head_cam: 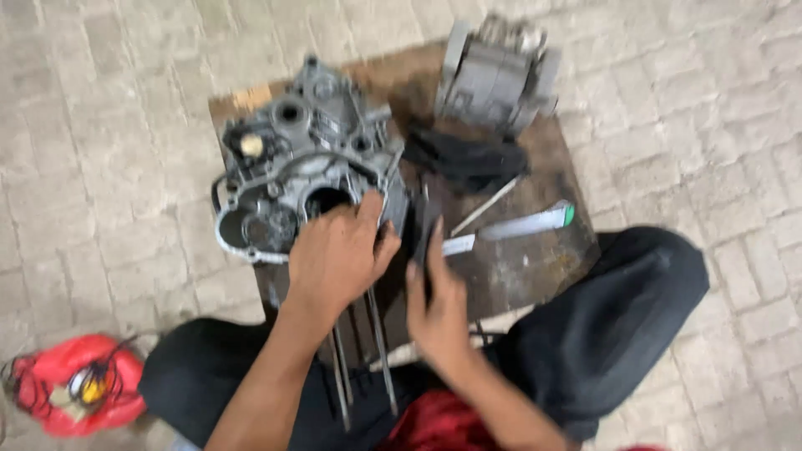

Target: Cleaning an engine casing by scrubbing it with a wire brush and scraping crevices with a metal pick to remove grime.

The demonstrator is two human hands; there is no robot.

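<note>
On a wooden board [535, 259] on the paved floor, the left hand [334, 259] rests fingers-spread on a grey engine casing [292, 159] at centre left. The right hand [439, 309] pinches a dark, blurred tool [428, 230] just right. Fitting work seems underway; next calls for steadying the casing.

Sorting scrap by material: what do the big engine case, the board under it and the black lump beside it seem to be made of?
Engine case: likely cast aluminium, dull grey with a rough moulded look, bosses and bores.
Board: seems wood, brown, oil-darkened, with a pale bare corner.
Black lump: probably cloth, soft folds, matte; blur leaves it open.
</note>
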